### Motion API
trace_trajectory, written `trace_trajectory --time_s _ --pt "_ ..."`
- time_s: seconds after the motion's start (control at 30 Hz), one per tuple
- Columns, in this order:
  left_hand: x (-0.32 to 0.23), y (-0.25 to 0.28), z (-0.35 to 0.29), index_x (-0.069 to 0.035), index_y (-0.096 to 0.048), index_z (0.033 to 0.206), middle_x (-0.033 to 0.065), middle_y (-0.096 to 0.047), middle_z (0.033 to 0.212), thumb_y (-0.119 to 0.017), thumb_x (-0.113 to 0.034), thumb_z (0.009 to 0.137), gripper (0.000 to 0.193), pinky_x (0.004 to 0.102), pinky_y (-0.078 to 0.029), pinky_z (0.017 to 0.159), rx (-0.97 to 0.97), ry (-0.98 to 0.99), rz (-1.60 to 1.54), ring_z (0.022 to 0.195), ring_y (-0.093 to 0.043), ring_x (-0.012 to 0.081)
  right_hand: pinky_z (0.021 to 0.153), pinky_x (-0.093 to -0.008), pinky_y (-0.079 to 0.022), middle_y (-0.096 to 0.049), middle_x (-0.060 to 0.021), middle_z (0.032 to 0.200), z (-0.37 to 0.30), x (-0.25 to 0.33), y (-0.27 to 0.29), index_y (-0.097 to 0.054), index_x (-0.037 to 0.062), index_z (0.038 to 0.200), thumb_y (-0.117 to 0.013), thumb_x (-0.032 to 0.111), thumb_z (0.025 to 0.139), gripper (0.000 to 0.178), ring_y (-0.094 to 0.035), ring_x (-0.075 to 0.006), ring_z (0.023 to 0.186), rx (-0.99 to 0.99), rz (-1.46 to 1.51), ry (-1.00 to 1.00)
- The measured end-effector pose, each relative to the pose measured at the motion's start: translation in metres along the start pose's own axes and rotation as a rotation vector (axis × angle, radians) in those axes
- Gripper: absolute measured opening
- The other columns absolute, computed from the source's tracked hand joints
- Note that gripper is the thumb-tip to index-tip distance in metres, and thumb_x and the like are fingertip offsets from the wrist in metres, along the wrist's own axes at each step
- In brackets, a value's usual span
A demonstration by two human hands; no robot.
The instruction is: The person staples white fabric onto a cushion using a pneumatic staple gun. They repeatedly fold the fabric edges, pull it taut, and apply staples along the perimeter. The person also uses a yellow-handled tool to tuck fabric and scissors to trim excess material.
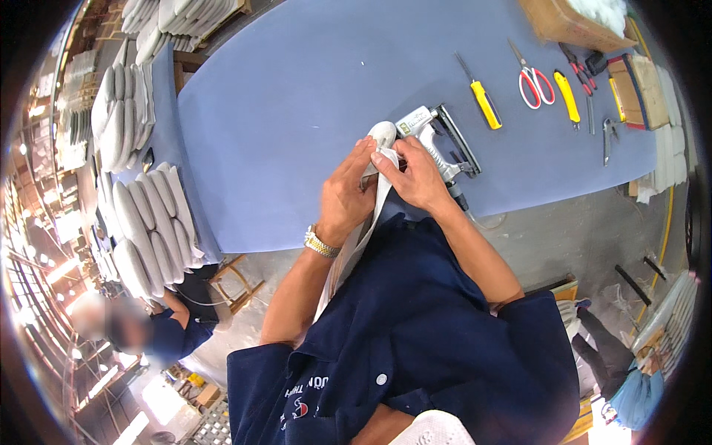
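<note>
A light grey, fabric-covered padded piece (pixel 383 134) with a rounded end is held over the near edge of the blue-topped table. My left hand (pixel 347 190) is closed on its side, with the fingers pointing up along it. Pressed to the same piece, my right hand (pixel 421 175) pinches its cloth edge between thumb and fingers. From between the hands a long pale strip (pixel 354 251) runs down against my shirt. Just beyond my right hand lies a silver staple gun (pixel 439 141) with a black magazine; my wrist partly covers its hose end.
Rightward on the table (pixel 282 111) lie a yellow screwdriver (pixel 486 105), red-handled scissors (pixel 535 87), a yellow utility knife (pixel 567 98), pliers (pixel 580 73) and boxes (pixel 639 93). Stacked grey cushions (pixel 152 230) stand at the left. Other people (pixel 167 326) are at the lower left and right.
</note>
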State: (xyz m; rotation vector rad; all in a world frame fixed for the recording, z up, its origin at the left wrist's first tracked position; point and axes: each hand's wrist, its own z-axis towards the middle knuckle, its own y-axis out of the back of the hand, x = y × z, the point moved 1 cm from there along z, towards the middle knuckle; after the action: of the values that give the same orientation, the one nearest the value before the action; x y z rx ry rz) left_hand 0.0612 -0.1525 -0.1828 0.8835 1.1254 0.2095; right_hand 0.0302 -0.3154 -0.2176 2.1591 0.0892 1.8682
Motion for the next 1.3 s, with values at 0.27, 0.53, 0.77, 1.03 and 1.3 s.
trace_trajectory --time_s 0.27,0.53,0.77,1.03,1.3 --pt "0.005 0.012 0.006 -0.003 -0.067 0.134 0.0214 -0.066 0.137 -0.071 0.008 0.081 0.054 0.0417 -0.055 0.106 0.013 0.034 0.050 0.130 -0.063 0.0364 0.074 -0.0475 -0.045 -0.058 -0.0222 0.088 0.010 -0.012 -0.009 -0.065 -0.0014 0.087 -0.057 0.028 0.104 0.035 -0.058 -0.0392 0.084 0.098 0.161 0.174" --pt "0.009 0.018 0.014 0.000 -0.069 0.130 0.0224 -0.068 0.134 -0.071 0.005 0.084 0.046 0.0452 -0.052 0.108 0.010 0.069 0.029 0.128 -0.065 0.0361 0.076 -0.0313 -0.040 -0.050 -0.0020 0.089 0.017 -0.036 -0.034 -0.064 0.0000 0.090 -0.061 0.026 0.106 0.031 -0.049 -0.0131 0.084 0.147 0.673 0.061" --pt "0.012 0.018 0.018 0.001 -0.059 0.137 0.0261 -0.052 0.153 -0.070 0.006 0.086 0.053 0.0415 -0.051 0.109 0.068 0.136 -0.034 0.133 -0.061 0.0358 0.077 -0.0272 -0.039 -0.051 0.0027 0.090 0.021 -0.052 -0.036 -0.067 0.0011 0.088 -0.067 0.024 0.104 0.028 -0.047 -0.0081 0.085 0.177 0.773 -0.035" --pt "-0.007 0.004 0.024 0.002 -0.040 0.155 0.0266 -0.043 0.161 -0.061 0.006 0.088 0.071 0.0445 -0.042 0.117 0.184 0.186 -0.154 0.145 -0.048 0.0402 0.078 -0.0290 -0.042 -0.056 0.0003 0.093 0.010 -0.052 -0.004 -0.067 0.0004 0.090 -0.070 0.026 0.102 0.029 -0.051 -0.0089 0.087 0.233 0.647 -0.090" --pt "-0.003 -0.012 0.008 -0.003 -0.047 0.152 0.0247 -0.053 0.153 -0.071 -0.007 0.092 0.065 0.0417 -0.045 0.115 0.155 0.124 -0.156 0.142 -0.052 0.0379 0.082 -0.0309 -0.043 -0.057 -0.0017 0.093 -0.002 -0.056 0.004 -0.066 0.0017 0.090 -0.067 0.034 0.104 0.035 -0.051 -0.0115 0.086 0.233 0.577 -0.031"
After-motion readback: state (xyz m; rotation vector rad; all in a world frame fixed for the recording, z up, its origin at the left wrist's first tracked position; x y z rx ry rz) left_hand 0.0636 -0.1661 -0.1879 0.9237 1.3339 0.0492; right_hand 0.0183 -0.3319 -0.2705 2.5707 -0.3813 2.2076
